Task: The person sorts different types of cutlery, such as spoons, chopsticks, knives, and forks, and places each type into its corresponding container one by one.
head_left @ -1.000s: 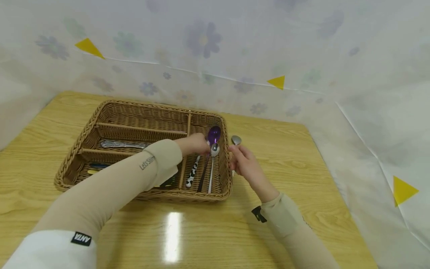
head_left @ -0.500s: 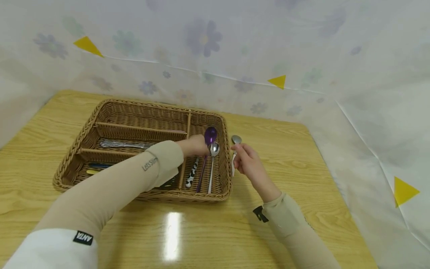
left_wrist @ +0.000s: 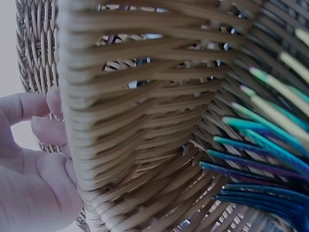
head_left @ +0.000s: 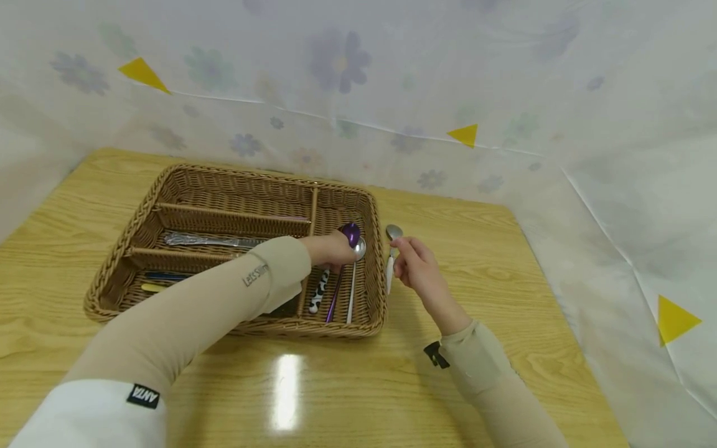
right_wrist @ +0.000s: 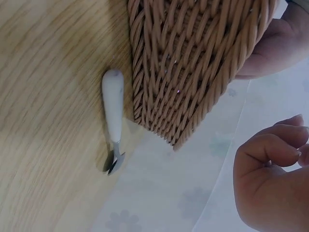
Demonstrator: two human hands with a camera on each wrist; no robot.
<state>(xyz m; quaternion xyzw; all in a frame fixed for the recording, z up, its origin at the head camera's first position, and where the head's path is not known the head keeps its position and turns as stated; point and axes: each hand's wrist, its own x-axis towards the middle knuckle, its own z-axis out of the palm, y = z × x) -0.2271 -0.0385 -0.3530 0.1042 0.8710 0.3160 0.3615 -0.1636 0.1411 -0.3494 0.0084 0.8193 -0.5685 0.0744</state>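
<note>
In the head view, my left hand reaches into the right compartment of the wicker basket and holds the purple spoon near its bowl. The wrist view shows this hand beyond a divider, its fingertips partly hidden. Beside the purple spoon lie a silver spoon and a utensil with a black-and-white patterned handle. Right of the basket, a white-handled spoon lies on the table. My right hand hovers next to it, fingers loosely curled and apart from it, holding nothing.
In the left compartments lie a silver ornate-handled utensil and several colourful forks. The basket's woven side stands close to the white-handled spoon. A patterned curtain hangs behind the wooden table.
The purple spoon has shifted slightly toward me and left within the compartment, along with my left hand. My right hand has drawn slightly right, exposing more of the white-handled spoon.
</note>
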